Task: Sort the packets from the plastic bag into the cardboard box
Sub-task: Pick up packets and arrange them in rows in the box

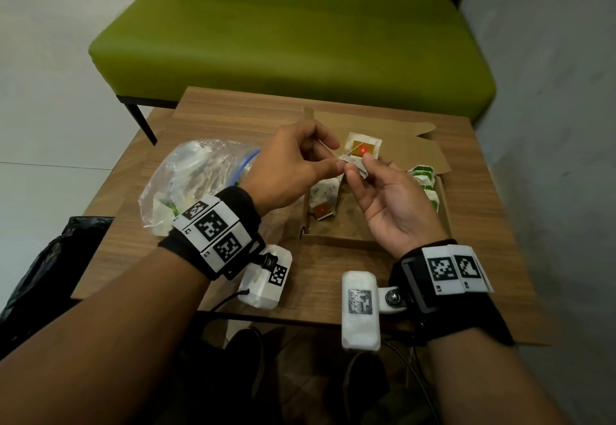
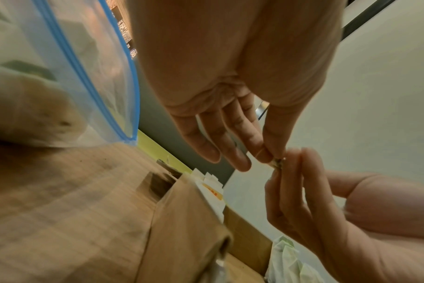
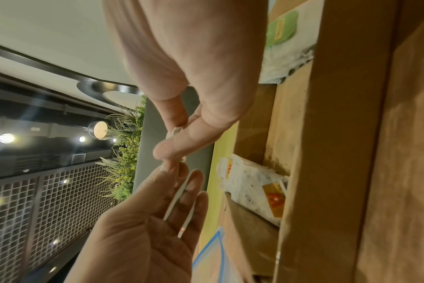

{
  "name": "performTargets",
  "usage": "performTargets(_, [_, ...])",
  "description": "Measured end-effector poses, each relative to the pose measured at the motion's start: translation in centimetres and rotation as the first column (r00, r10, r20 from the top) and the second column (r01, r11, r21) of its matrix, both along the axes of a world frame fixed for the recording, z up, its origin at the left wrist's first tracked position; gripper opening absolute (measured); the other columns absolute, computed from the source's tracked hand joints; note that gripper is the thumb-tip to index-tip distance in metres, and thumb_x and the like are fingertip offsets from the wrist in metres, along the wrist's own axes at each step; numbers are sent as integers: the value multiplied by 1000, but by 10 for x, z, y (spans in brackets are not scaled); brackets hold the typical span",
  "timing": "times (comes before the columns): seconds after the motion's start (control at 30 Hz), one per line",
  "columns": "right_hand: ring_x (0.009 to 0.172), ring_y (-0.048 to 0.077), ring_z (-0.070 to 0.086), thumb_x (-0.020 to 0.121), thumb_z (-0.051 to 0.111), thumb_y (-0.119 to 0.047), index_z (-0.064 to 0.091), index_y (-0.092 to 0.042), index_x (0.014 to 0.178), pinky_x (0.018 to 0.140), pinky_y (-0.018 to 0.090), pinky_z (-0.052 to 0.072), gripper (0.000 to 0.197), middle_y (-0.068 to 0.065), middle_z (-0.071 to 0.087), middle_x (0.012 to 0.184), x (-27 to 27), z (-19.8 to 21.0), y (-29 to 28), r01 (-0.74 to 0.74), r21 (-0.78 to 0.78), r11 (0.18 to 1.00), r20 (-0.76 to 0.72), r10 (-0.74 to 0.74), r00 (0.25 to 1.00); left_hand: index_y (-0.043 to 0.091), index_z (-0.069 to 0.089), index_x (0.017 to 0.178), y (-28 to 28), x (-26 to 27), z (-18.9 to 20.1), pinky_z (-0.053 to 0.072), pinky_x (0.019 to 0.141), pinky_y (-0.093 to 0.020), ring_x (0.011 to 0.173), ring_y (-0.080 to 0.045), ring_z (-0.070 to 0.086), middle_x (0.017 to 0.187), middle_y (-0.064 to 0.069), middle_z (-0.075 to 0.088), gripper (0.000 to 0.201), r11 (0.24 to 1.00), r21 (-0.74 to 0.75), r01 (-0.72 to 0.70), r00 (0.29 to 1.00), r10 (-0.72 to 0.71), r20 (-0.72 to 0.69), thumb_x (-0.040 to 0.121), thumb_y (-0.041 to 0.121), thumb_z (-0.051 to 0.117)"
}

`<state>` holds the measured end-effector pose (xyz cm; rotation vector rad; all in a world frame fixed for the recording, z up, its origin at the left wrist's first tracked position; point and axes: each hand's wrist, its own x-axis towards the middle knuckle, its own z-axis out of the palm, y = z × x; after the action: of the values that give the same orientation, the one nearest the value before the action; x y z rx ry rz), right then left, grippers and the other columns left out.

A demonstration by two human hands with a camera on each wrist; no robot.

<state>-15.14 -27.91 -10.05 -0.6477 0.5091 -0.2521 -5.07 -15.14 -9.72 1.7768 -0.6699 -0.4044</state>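
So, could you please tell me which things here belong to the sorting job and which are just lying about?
Job:
- held packet, pinched by left hand and right hand
- plastic bag
- cardboard box
- green packets
- orange packets

Lying about:
- green bench
- black bag

both hands (image 3: 182,57) pinch one packet (image 3: 173,132).

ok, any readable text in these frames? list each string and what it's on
"R1": under a square marker on the right wristband.
"R2": under the next marker on that band.
Left wristband: small tags beside its markers, too blurred to read.
Held packet: no legible print.
Orange-labelled packet in the box: print too small to read.
Green packets: print too small to read.
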Motion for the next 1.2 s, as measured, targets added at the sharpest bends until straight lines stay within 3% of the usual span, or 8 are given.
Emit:
performTargets(0.2, [72, 12, 72, 100, 57, -9, 61, -3, 121, 56, 18, 58, 22, 13, 74, 95, 0, -1, 1, -63, -138, 988, -82, 52, 995, 13, 63, 101, 0, 0, 0, 58, 83, -49, 81, -23, 72, 82, -2, 75, 28, 1000, 4, -19, 999, 19, 35, 80, 11, 80])
performTargets(0.33, [59, 3, 57, 96, 65, -17, 70, -15, 104, 46, 14, 45, 9, -2, 67, 78, 1, -5, 3, -94, -326, 941, -215, 23, 976, 13, 63, 101, 0, 0, 2, 58, 84, -44, 80, -14, 72, 81, 1, 76, 28, 999, -13, -37, 999, 38, 37, 80, 11, 80])
performTargets(0.43, [54, 1, 55, 95, 66, -13, 69, -12, 105, 46, 13, 46, 10, -4, 64, 70, 3, -5, 4, -25, -321, 947, -199, -42, 979, 10, 64, 104, 0, -3, 2, 58, 84, -44, 82, -14, 73, 83, 0, 76, 30, 999, -19, -29, 999, 30, 42, 79, 10, 81])
performTargets(0.57, [57, 2, 57, 95, 67, -10, 68, -9, 103, 53, 15, 53, 8, -2, 64, 72, 3, -6, 6, 26, -346, 938, -146, -81, 986, 12, 66, 100, 0, -4, 2, 57, 85, -47, 83, -15, 73, 82, 0, 75, 25, 998, -47, -45, 997, 48, 68, 79, 10, 81])
performTargets(0.73, [63, 3, 60, 94, 68, -10, 68, -10, 102, 57, 18, 55, 8, -1, 67, 77, 3, -7, 7, 48, -384, 922, -133, -106, 985, 12, 66, 99, -1, -6, 3, 60, 80, -39, 80, -13, 72, 84, -1, 73, 24, 998, -31, -52, 993, 55, 102, 80, 8, 80])
performTargets(0.97, [65, 4, 61, 94, 66, -8, 69, -11, 102, 57, 17, 55, 9, 2, 68, 84, 4, -6, 7, 54, -341, 938, -104, -95, 990, 18, 63, 101, -3, -6, 2, 60, 79, -38, 76, -6, 72, 78, 4, 75, 30, 997, 42, -71, 992, 66, 106, 78, 12, 82])
performTargets(1.2, [62, 2, 61, 97, 64, -17, 71, -14, 111, 55, 17, 53, 16, -6, 71, 76, 4, -5, 6, -8, -361, 932, -126, -41, 991, 17, 59, 111, 0, -2, 2, 59, 84, -36, 81, -8, 72, 81, 3, 76, 38, 998, 19, -62, 997, 61, 51, 80, 7, 79])
